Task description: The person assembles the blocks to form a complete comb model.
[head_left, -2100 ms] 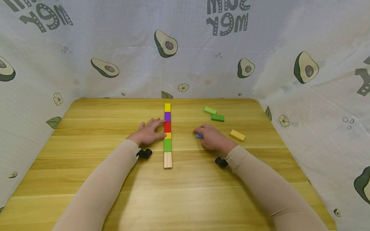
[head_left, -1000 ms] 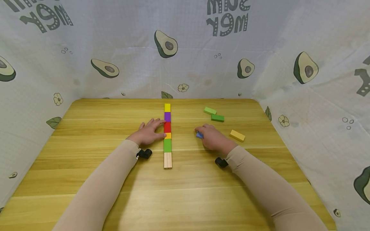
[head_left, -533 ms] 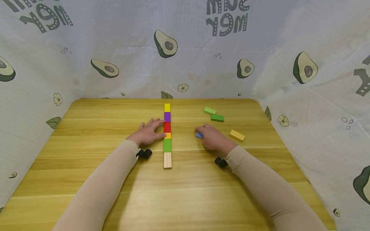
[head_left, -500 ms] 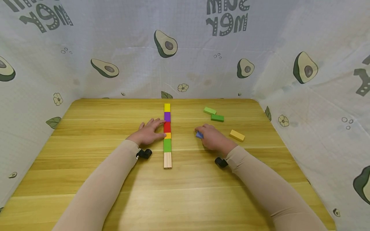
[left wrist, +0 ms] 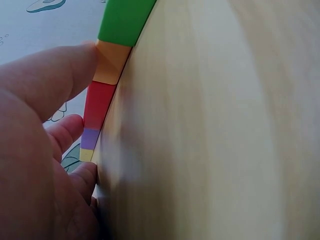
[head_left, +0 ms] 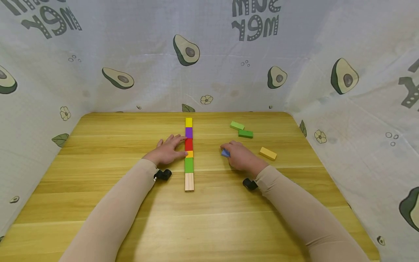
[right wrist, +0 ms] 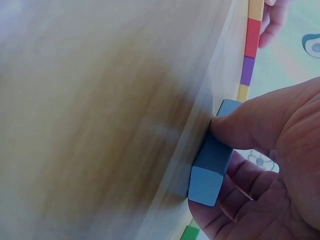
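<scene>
The blue block (head_left: 225,153) is in the right hand (head_left: 240,156), right of the row and apart from it. The thumb lies across one long side and the fingers (right wrist: 250,180) are behind the other, gripping it with a narrow gap, just the block's width. In the right wrist view one end face sticks out past the thumb; whether its underside touches the table (head_left: 209,218) I cannot tell.

The left hand (head_left: 167,151) is on the left side of the row, thumb and forefinger spread wide and closed round nothing. Its thumb tip touches the orange block (head_left: 190,154); its forefinger tip is at the joint of the red block (head_left: 188,144) and the purple block (head_left: 188,132).

The row runs straight, end to end: yellow block (head_left: 188,122) farthest, then purple, red, orange, the green block (head_left: 188,165) and the plain block (head_left: 189,182) nearest.

Beyond the right hand lie the light green block (head_left: 237,125) and dark green block (head_left: 245,134), close together at their corners. The tan block (head_left: 268,153) lies alone, to the right of that hand.
</scene>
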Action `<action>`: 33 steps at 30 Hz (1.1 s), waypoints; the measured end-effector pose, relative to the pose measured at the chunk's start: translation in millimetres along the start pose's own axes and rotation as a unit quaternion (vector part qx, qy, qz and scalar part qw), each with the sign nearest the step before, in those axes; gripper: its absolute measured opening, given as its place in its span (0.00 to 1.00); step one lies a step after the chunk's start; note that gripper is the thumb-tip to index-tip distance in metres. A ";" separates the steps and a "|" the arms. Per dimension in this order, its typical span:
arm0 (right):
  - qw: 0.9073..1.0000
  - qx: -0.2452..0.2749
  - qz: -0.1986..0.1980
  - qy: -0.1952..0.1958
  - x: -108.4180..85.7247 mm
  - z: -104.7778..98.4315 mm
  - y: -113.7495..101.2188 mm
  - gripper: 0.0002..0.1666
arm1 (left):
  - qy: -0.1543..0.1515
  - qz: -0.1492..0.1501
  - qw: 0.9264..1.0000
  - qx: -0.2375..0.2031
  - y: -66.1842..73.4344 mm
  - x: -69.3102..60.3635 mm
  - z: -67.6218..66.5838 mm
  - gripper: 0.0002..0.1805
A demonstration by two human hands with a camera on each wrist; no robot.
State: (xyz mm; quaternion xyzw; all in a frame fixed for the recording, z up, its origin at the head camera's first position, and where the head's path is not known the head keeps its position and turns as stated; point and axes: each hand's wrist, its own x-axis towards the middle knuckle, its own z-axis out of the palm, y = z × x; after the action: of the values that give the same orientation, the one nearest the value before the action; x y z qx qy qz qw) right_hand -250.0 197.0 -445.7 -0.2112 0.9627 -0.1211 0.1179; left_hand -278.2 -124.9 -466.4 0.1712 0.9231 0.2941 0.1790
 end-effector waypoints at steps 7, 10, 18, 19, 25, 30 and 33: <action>1.000 -0.001 0.000 0.000 -0.1 -0.7 -1.2 0.28 | 0.003 0.004 1.000 -0.006 0.9 -1.7 -0.3 0.40; 1.000 -0.002 0.000 -0.001 0.5 -0.1 -0.7 0.28 | 0.002 0.005 1.000 -0.006 0.7 -1.6 -0.4 0.40; 1.000 0.000 -0.001 0.002 0.2 -0.4 -1.0 0.28 | 0.002 0.007 1.000 -0.003 0.4 -2.0 -1.1 0.40; 1.000 0.000 0.000 0.001 0.2 -0.4 -1.2 0.28 | 0.002 0.007 1.000 -0.003 0.2 -1.9 -1.0 0.40; 1.000 -0.002 -0.003 0.005 0.3 0.1 -1.4 0.28 | 0.004 0.007 1.000 0.000 -0.1 -1.5 -0.7 0.41; 1.000 -0.002 -0.001 0.007 0.0 -0.2 -1.3 0.28 | 0.005 0.005 1.000 0.001 1.1 -2.5 -1.2 0.41; 1.000 -0.002 0.001 0.006 -0.2 -0.3 -1.1 0.28 | 0.005 0.006 1.000 0.001 1.5 -2.6 -1.2 0.41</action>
State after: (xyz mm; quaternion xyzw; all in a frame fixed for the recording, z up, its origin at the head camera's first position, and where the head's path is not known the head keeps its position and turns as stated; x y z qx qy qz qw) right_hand -249.5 196.2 -445.0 -0.2092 0.9639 -0.1206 0.1118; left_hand -276.2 -125.4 -464.0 0.1751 0.9233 0.2951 0.1726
